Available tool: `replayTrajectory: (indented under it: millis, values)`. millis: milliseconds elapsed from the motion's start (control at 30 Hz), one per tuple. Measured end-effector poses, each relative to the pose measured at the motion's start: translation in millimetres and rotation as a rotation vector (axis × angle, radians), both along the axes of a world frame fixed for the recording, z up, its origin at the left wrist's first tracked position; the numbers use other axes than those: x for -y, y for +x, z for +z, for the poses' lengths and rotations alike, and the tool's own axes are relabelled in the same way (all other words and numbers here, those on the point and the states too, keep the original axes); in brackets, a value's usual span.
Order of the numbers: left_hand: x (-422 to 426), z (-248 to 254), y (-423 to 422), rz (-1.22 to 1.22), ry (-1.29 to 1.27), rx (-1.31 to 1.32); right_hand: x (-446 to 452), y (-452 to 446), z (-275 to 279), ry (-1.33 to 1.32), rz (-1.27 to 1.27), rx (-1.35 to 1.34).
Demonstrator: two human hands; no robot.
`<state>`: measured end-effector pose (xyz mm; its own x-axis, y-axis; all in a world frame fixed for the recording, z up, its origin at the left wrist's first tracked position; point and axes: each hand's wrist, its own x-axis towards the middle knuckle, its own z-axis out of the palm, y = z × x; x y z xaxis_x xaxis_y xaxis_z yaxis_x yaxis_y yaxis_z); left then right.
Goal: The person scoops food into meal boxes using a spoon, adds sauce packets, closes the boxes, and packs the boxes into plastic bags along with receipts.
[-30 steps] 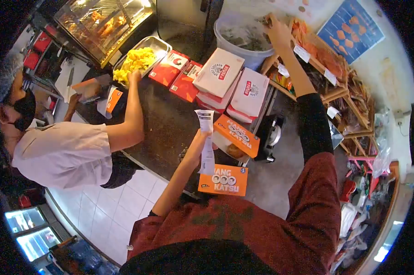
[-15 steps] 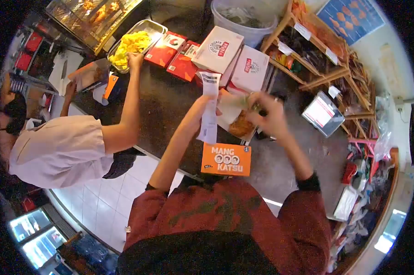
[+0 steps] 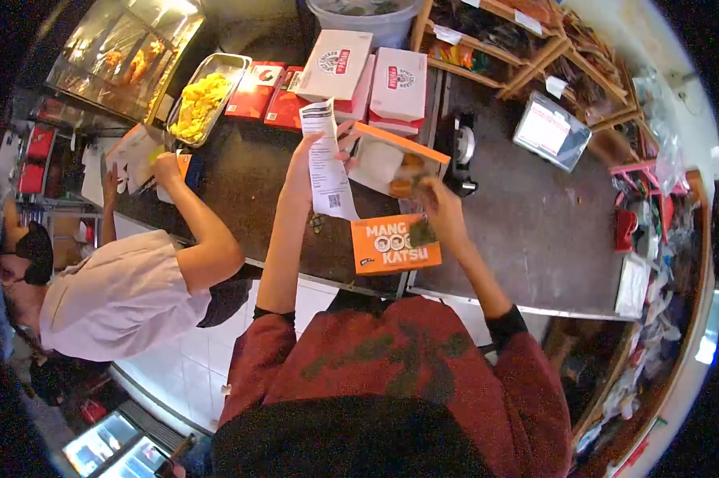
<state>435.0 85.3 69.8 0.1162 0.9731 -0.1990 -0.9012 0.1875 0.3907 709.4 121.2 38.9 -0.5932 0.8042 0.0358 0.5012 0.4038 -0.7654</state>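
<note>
The left hand [image 3: 298,169] is gripping a receipt [image 3: 328,171], its fingers showing past the paper at the left end of the open box [image 3: 399,142]. The right hand [image 3: 447,215] is standing apart from it, fingers bending at the box's lower right; whether they are clamping anything, one cannot tell. The open box is lying between both hands. An orange box [image 3: 385,244] is sitting just below, near the front edge of the counter [image 3: 519,247], whose surface is extending rightward from the right hand.
</note>
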Motion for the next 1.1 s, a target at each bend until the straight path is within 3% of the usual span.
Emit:
replayTrajectory:
  millis: [33,133,200,267,333,400,500,667,733,767,867,1000,1033,1067,1100]
  values:
    - [1.4,0.9,-0.3,0.000,0.009,-0.006,-9.1,-4.3,-12.3,0.045,-0.078,-0.117]
    - [4.9,5.0,-3.1,-0.012,0.040,-0.054,-0.2,-5.5,22.0,0.079,-0.176,-0.224]
    - [7.7,11.3,0.9,0.008,0.043,-0.100,10.6,6.4,24.5,-0.085,-0.158,-0.272]
    - [8.5,12.6,5.5,0.019,0.037,-0.098,23.8,15.2,29.0,-0.149,-0.135,-0.197]
    - [3.8,2.7,0.1,-0.011,0.075,-0.100,35.9,18.2,29.1,0.121,-0.028,0.160]
    - [3.9,0.8,4.1,0.013,0.053,-0.095,47.3,17.7,-3.4,0.119,-0.112,0.147]
    - [2.5,4.8,8.5,0.045,0.038,-0.087,45.9,11.5,-8.4,0.069,-0.092,0.003]
    - [4.1,-2.6,8.9,0.032,-0.005,-0.177,29.7,-6.4,18.1,0.208,-0.118,-0.089]
    - [14.9,-4.9,14.1,0.061,-0.056,-0.314,32.9,-0.4,0.0,0.223,-0.218,0.289]
    - [24.7,8.4,28.0,0.163,-0.120,-0.439,32.4,4.4,-9.3,0.085,-0.202,0.045]
    - [42.2,-0.5,33.3,0.066,-0.262,-0.576,34.5,12.7,-13.5,0.263,-0.203,0.045]
    - [49.1,-8.6,44.3,0.040,-0.103,-0.718,29.7,-3.3,7.5,0.077,-0.087,0.069]
    - [52.2,-16.5,44.6,0.030,-0.114,-0.884,18.2,-15.4,-4.9,0.233,-0.023,-0.042]
    - [56.5,-7.4,51.5,0.013,-0.110,-0.892,7.9,-24.2,-11.2,0.389,0.037,-0.150]
    - [63.6,8.0,64.5,0.032,0.080,-1.338,-0.2,-29.5,-10.4,0.387,0.021,-0.150]
